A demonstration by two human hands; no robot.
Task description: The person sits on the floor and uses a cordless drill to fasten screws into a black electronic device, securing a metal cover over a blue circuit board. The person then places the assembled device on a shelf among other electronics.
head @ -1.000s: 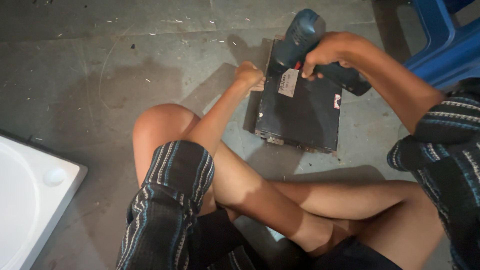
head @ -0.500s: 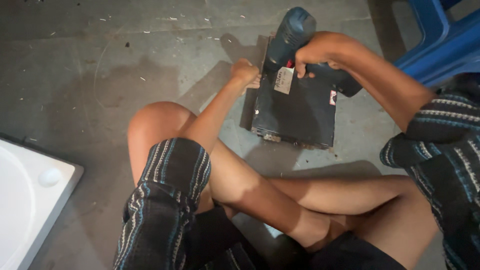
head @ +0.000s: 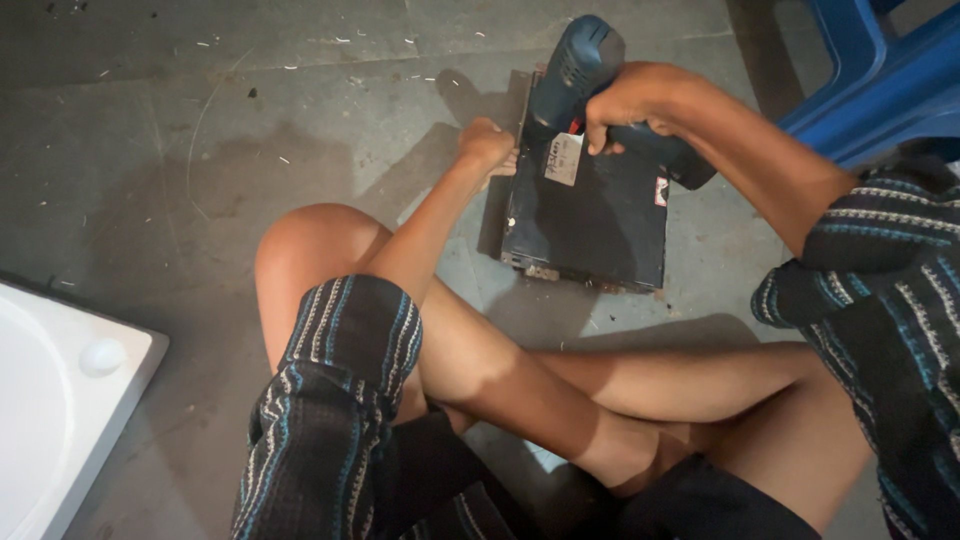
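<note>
At the far left, a white moulded panel (head: 60,400) with a small round knob is lying on the grey concrete floor (head: 200,120), partly cut off by the frame edge. Pale specks and scraps are lying scattered over the floor beyond it.

Moving right, the person is sitting cross-legged on the floor, wearing dark striped shorts (head: 330,420), with one bare knee raised toward the left.

The left hand (head: 487,148) is reaching out past that knee and is pressing against the upper left edge of a dark rectangular metal box (head: 590,225). Its fingers are curled in, seemingly gripping the box's rim, though the view is too dim to tell whether they are closing around the edge or only bracing on it.

The box is lying flat on the floor just beyond the crossed legs, with a pale label near its top and a small red-and-white sticker at its right side.

The right hand (head: 630,105) is clenching the grip of a blue power drill (head: 580,65), whose body is tilting down over the top edge of the box; the tip itself is hidden behind the drill body and hand.

At the far right, a striped sleeve (head: 880,290) is covering the right arm, and a blue plastic stool (head: 880,70) is standing near the box.
</note>
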